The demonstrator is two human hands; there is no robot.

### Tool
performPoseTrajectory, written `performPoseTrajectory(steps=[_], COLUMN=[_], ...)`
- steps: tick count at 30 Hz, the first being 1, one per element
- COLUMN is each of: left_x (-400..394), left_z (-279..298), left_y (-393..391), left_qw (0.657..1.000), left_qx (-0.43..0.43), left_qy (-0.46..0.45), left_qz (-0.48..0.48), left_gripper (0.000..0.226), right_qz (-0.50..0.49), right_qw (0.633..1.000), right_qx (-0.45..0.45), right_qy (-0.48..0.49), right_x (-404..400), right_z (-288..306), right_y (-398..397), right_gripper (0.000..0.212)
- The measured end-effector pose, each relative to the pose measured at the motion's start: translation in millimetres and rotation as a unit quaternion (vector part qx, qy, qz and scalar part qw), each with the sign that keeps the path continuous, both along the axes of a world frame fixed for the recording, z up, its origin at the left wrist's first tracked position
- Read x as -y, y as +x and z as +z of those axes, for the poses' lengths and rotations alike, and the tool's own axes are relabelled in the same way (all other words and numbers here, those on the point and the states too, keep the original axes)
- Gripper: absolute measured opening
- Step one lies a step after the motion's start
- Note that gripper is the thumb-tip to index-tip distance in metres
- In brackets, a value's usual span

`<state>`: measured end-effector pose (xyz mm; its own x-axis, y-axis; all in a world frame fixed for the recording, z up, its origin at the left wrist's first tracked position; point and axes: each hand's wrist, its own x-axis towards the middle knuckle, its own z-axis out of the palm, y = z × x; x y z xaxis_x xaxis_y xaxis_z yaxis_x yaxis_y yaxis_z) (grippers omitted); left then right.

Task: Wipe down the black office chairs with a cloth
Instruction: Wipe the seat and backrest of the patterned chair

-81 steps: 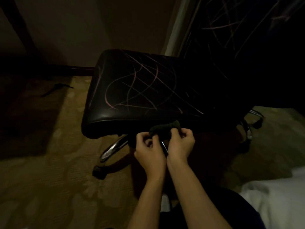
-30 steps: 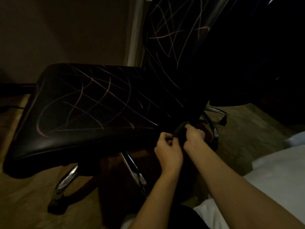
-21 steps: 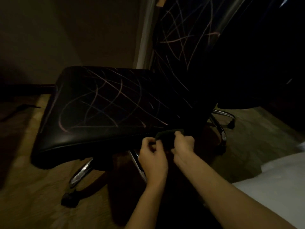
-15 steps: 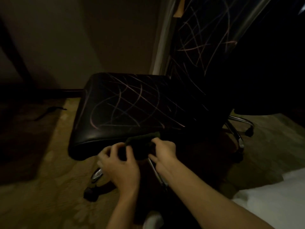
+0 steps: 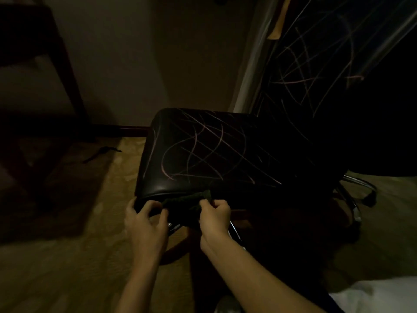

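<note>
Black leather-like upholstery covers the office chair [image 5: 225,154], whose seat is crossed all over with pale pink scribbled lines, as is its backrest rising to the right. Against the seat's near edge a dark green cloth [image 5: 187,203] is stretched between the two hands, its long axis running left to right along that edge. The left hand [image 5: 144,220] has its fingers curled at the cloth's left end by the seat's front corner, though whether they actually pinch the fabric is hard to tell in the dim light. The right hand [image 5: 214,216] pinches the right end. The marked seat surface lies directly ahead of and just above both hands, so the wipe likely calls for carrying the cloth up and forward onto it. Both hands are about equally near the seat. The chair's chrome base [image 5: 352,199] stands on a patterned carpet [image 5: 67,267].
</note>
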<state>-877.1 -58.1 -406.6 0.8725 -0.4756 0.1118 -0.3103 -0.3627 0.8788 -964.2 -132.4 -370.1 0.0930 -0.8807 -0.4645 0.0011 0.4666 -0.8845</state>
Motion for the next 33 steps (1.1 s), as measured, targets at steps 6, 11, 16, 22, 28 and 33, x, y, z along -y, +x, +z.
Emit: performPoseTrajectory(steps=[6,11,16,22,28,33], left_x=[-9.2,-14.2,-19.4,-20.7,-13.0,3.3], left_z=[-1.3,-3.3,0.8,14.3,25.9,27.1], left_y=[-17.9,-50.3,-92.6,-148.1,-194.5,-207.4], left_qw=[0.999,0.998,0.998,0.996,0.983,0.965], left_qx=[0.015,0.018,0.019,-0.007,-0.088,-0.138], left_qy=[0.041,0.056,0.058,0.029,-0.024,-0.024], left_qz=[-0.006,-0.017,-0.031,-0.088,-0.162,-0.223], left_gripper=[0.013,0.012,0.011,0.013,0.019,0.012], right_qz=[0.006,0.015,0.009,-0.039,-0.083,-0.117], right_qw=[1.000,0.999,0.998,0.999,0.995,0.984], right_qx=[-0.019,-0.044,-0.056,-0.032,-0.058,-0.115], right_qy=[0.003,-0.001,-0.011,0.009,-0.023,-0.061], right_x=[4.5,13.6,15.0,17.0,22.9,36.9], right_z=[4.9,9.6,8.1,4.5,3.4,5.7], right_y=[-17.3,-40.5,-61.3,-95.3,-136.8,-168.7], right_gripper=[0.006,0.004,0.005,0.014,0.010,0.015])
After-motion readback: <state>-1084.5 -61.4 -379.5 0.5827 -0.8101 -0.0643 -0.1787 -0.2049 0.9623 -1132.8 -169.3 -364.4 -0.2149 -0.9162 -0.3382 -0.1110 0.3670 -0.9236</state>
